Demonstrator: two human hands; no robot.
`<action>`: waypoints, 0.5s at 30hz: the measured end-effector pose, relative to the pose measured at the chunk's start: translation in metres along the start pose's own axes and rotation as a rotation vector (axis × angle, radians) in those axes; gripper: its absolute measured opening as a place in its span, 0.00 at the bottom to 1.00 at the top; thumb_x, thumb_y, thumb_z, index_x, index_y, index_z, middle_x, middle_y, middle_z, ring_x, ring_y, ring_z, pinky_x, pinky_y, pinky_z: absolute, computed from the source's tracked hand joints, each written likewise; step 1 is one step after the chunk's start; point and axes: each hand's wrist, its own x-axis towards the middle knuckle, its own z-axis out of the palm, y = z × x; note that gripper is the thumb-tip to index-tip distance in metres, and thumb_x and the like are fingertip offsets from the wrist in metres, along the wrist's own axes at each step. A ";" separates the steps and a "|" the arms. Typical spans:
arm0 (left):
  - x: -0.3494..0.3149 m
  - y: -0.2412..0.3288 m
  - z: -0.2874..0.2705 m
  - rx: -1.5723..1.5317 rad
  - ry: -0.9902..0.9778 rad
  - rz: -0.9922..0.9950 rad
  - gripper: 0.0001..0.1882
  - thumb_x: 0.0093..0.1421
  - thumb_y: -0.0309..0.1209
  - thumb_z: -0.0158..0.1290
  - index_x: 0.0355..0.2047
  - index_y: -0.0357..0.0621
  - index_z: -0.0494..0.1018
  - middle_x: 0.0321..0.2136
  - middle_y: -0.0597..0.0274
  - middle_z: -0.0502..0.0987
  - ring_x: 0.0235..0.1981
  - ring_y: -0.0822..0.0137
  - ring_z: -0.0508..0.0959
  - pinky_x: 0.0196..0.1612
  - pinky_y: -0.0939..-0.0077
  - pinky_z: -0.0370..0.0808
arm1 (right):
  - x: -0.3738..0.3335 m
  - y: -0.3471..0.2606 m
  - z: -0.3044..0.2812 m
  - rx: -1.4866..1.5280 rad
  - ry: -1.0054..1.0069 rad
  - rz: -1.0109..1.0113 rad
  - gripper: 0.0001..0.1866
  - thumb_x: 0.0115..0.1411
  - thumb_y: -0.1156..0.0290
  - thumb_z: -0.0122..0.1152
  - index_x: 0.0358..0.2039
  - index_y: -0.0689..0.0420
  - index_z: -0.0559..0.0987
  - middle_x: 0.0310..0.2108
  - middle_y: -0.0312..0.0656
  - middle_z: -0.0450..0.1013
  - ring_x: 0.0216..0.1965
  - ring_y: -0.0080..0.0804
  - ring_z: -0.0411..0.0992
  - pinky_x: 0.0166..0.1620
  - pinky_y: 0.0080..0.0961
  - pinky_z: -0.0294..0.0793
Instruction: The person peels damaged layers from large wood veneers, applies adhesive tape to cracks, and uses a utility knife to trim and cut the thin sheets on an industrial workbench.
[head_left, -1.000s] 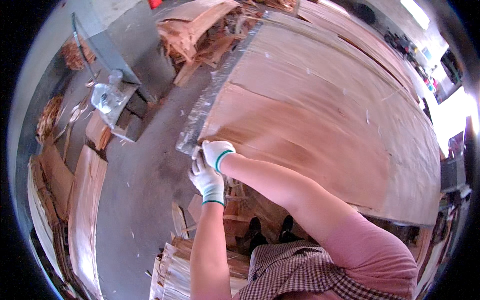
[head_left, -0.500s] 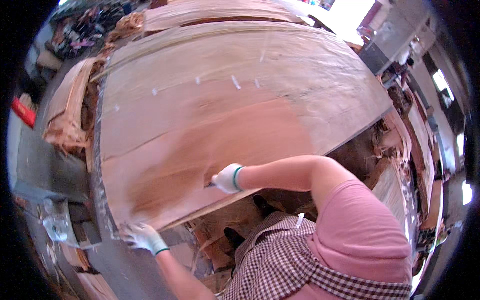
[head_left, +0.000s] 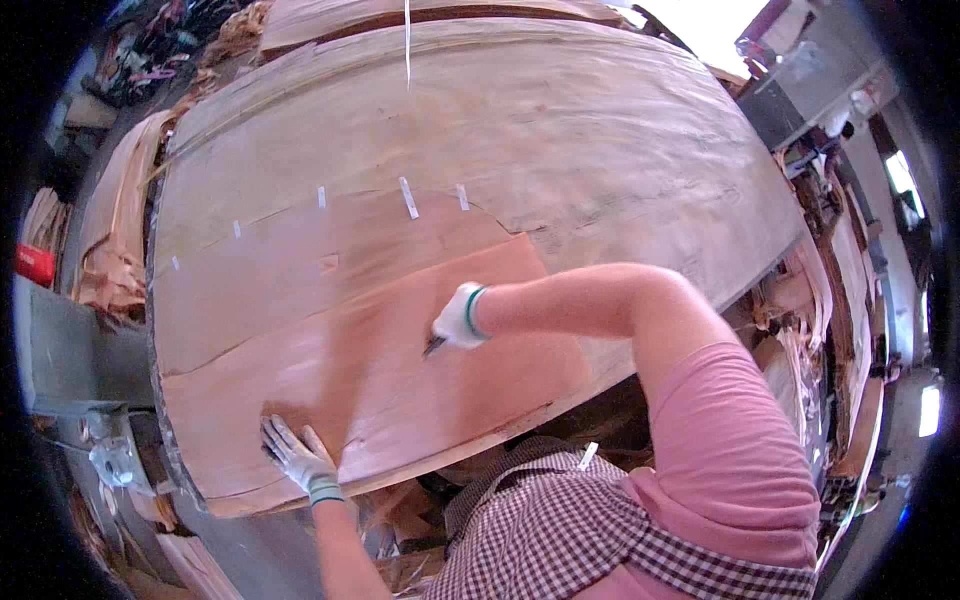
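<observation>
A reddish veneer sheet (head_left: pixel 400 400) lies over the near left part of a large, paler wood panel (head_left: pixel 620 130). My left hand (head_left: pixel 297 455), in a white glove with a green cuff, rests flat on this sheet near its front left, fingers spread. Around a small dark knife (head_left: pixel 433 346) my gloved right hand (head_left: pixel 460 318) is closed, over the middle of the sheet. The knife points down and left; its handle is mostly hidden in the glove. Several short white tape strips (head_left: pixel 409 198) cross a seam beyond the sheet.
A narrow white strip (head_left: pixel 407 45) hangs above the far edge. Stacked veneer (head_left: pixel 125 220) stands at the left, with more ragged sheets (head_left: pixel 840 300) at the right. A grey metal box (head_left: pixel 80 350) sits left of the panel.
My left hand has moved from the panel's front left corner onto the veneer sheet. The right hand has risen slightly with the knife. The view has shifted, and the sheet shows more sharply.
</observation>
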 end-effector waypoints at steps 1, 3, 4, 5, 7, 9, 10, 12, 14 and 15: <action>0.001 0.003 -0.001 0.001 0.005 0.015 0.33 0.63 0.43 0.43 0.64 0.41 0.51 0.65 0.49 0.52 0.65 0.48 0.53 0.66 0.49 0.48 | -0.005 0.027 0.004 -0.047 -0.038 0.047 0.16 0.53 0.67 0.53 0.42 0.51 0.78 0.36 0.43 0.78 0.40 0.43 0.77 0.37 0.39 0.75; 0.003 0.009 -0.005 -0.012 -0.001 0.016 0.33 0.63 0.42 0.43 0.64 0.40 0.50 0.65 0.49 0.51 0.65 0.49 0.52 0.66 0.49 0.47 | -0.015 0.074 0.007 -0.114 -0.100 0.147 0.15 0.54 0.65 0.52 0.42 0.51 0.79 0.36 0.43 0.78 0.39 0.43 0.77 0.38 0.38 0.75; 0.003 0.010 -0.006 -0.013 -0.010 0.013 0.33 0.62 0.42 0.44 0.64 0.39 0.50 0.65 0.49 0.51 0.66 0.50 0.52 0.66 0.49 0.47 | -0.024 0.094 0.005 -0.136 -0.129 0.210 0.15 0.55 0.63 0.52 0.42 0.52 0.79 0.36 0.44 0.78 0.39 0.43 0.77 0.39 0.38 0.75; 0.004 0.012 -0.006 -0.019 -0.018 0.013 0.33 0.62 0.41 0.44 0.64 0.39 0.50 0.65 0.49 0.51 0.66 0.50 0.51 0.66 0.49 0.46 | -0.030 0.115 0.004 -0.130 -0.137 0.274 0.16 0.55 0.62 0.53 0.43 0.51 0.78 0.36 0.44 0.78 0.39 0.43 0.77 0.39 0.39 0.75; 0.005 0.017 -0.004 -0.045 -0.026 0.009 0.34 0.62 0.41 0.44 0.64 0.38 0.50 0.65 0.48 0.50 0.66 0.49 0.51 0.66 0.49 0.45 | -0.033 0.177 0.016 -0.196 -0.126 0.338 0.16 0.56 0.60 0.54 0.43 0.51 0.78 0.35 0.44 0.78 0.40 0.43 0.76 0.40 0.39 0.74; 0.005 0.006 -0.002 -0.075 -0.071 -0.020 0.35 0.61 0.42 0.45 0.64 0.38 0.50 0.65 0.47 0.51 0.66 0.49 0.51 0.66 0.49 0.43 | -0.018 0.196 0.007 -0.350 -0.078 0.316 0.15 0.57 0.59 0.54 0.42 0.51 0.77 0.34 0.43 0.78 0.39 0.45 0.76 0.39 0.41 0.74; 0.005 0.001 -0.003 -0.085 -0.106 -0.048 0.35 0.61 0.42 0.45 0.64 0.38 0.51 0.64 0.47 0.51 0.66 0.49 0.51 0.67 0.50 0.43 | -0.007 0.184 -0.019 -0.430 -0.035 0.296 0.14 0.57 0.59 0.53 0.41 0.50 0.77 0.34 0.43 0.77 0.39 0.46 0.75 0.39 0.41 0.73; 0.002 -0.007 -0.002 -0.155 -0.127 -0.038 0.34 0.60 0.42 0.46 0.62 0.38 0.54 0.63 0.46 0.55 0.65 0.50 0.53 0.67 0.49 0.42 | 0.008 0.140 -0.059 -0.077 0.284 0.234 0.11 0.58 0.61 0.53 0.37 0.53 0.75 0.33 0.46 0.77 0.37 0.49 0.74 0.38 0.43 0.72; 0.022 -0.012 -0.030 -0.229 -0.197 0.020 0.31 0.59 0.42 0.47 0.60 0.39 0.59 0.60 0.49 0.60 0.63 0.50 0.56 0.65 0.47 0.44 | 0.025 0.052 -0.110 0.164 0.391 0.264 0.11 0.59 0.62 0.51 0.35 0.56 0.73 0.35 0.50 0.76 0.39 0.49 0.74 0.38 0.42 0.72; 0.046 -0.018 -0.053 -0.277 -0.282 0.064 0.29 0.59 0.41 0.48 0.58 0.40 0.62 0.58 0.51 0.63 0.61 0.50 0.58 0.65 0.45 0.46 | 0.043 0.029 -0.118 0.151 0.437 0.212 0.11 0.59 0.62 0.50 0.37 0.56 0.73 0.35 0.50 0.76 0.40 0.49 0.74 0.39 0.42 0.72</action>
